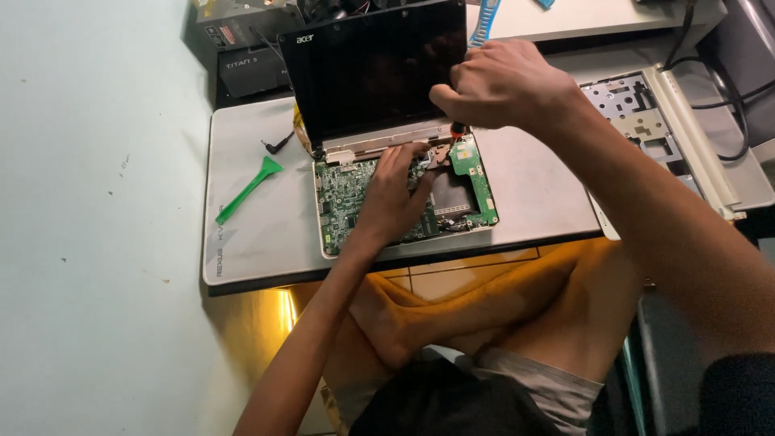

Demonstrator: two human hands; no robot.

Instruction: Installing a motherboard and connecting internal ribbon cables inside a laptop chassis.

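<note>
Small black opened laptop with exposed green circuit board lies mid grey mat. Left hand presses flat, fingers spread, on the board; right hand clamps a screwdriver at the hinge. Judged light, fragile; hold by chassis edges.

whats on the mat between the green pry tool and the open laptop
In the head view, only a small black cable plug lies between the green pry tool and the opened laptop; the rest of that grey mat stretch is bare.

- Pale green wall fills the left side.
- A low grey table stands against it.
- Tan floor tiles show under the table's near edge.
- A white shelf sits beyond the far edge.
</note>
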